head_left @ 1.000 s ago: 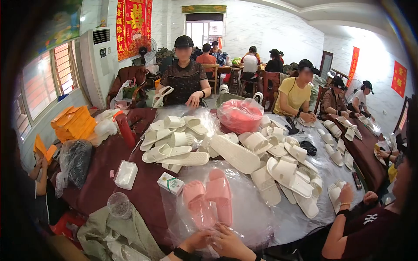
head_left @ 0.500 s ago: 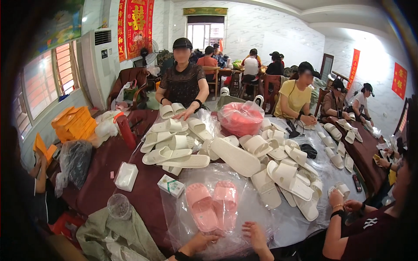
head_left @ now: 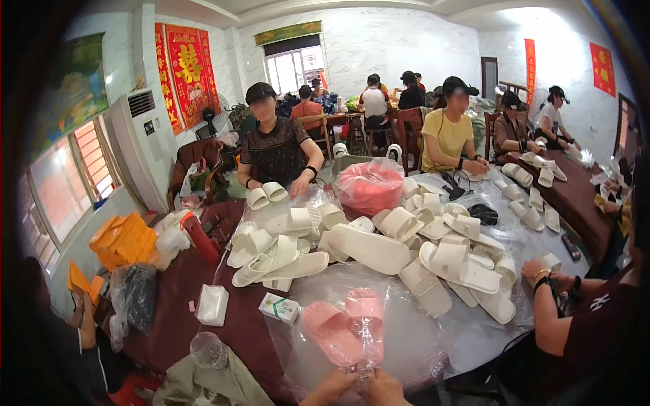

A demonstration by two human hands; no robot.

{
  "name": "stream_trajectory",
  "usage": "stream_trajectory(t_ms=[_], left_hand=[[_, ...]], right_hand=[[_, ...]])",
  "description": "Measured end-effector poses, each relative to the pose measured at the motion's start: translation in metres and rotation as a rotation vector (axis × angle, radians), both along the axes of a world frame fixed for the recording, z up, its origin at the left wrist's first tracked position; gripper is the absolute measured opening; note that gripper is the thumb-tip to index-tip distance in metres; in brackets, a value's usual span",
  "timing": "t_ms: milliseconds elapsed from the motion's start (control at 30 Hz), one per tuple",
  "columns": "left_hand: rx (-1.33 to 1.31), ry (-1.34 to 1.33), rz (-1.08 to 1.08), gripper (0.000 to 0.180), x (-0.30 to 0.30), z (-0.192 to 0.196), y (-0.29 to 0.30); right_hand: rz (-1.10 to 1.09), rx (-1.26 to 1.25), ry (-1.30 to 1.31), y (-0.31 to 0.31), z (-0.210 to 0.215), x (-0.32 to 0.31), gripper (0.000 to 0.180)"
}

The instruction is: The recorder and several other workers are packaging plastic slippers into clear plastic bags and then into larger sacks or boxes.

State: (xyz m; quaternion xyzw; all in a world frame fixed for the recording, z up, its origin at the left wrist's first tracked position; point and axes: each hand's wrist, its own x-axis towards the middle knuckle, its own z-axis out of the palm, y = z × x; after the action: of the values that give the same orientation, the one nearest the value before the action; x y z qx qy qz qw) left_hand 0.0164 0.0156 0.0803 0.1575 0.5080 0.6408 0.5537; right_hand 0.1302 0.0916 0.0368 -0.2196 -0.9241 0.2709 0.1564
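Lower centre of the frame: a pair of pink moulded slippers (head_left: pixel 332 331) sits over the maroon-covered table (head_left: pixel 172 308). Left hand (head_left: pixel 336 386) and right hand (head_left: pixel 384 389) both pinch thin clear plastic film (head_left: pixel 367 363) at the heel ends. Assessed risk: uneven pulling could tear it or skew the pair.

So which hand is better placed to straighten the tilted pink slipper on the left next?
Probably the left hand: it's by the near end of that tilted pink slipper. The right hand is farther over, by the near end of the other pink slipper.
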Motion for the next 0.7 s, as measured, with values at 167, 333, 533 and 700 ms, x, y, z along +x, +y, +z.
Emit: stream_trajectory(t_ms=[167,333,533,700], left_hand=[[-0.086,0.075,-0.144,0.034,-0.032,-0.11,-0.005],[0.012,0.288,-0.13,0.042,-0.016,-0.079,-0.007],[0.12,1.403,-0.144,0.047,-0.021,-0.08,-0.029],[-0.018,0.362,-0.166,0.045,-0.009,-0.06,-0.023]], right_hand=[[0.018,-0.059,0.092,0.012,0.0,0.005,0.017],[0.033,-0.163,0.385,0.023,-0.01,0.002,0.021],[-0.252,-1.696,0.637,-0.003,-0.003,-0.011,0.017],[0.039,-2.108,0.53,0.002,-0.015,0.002,0.019]])
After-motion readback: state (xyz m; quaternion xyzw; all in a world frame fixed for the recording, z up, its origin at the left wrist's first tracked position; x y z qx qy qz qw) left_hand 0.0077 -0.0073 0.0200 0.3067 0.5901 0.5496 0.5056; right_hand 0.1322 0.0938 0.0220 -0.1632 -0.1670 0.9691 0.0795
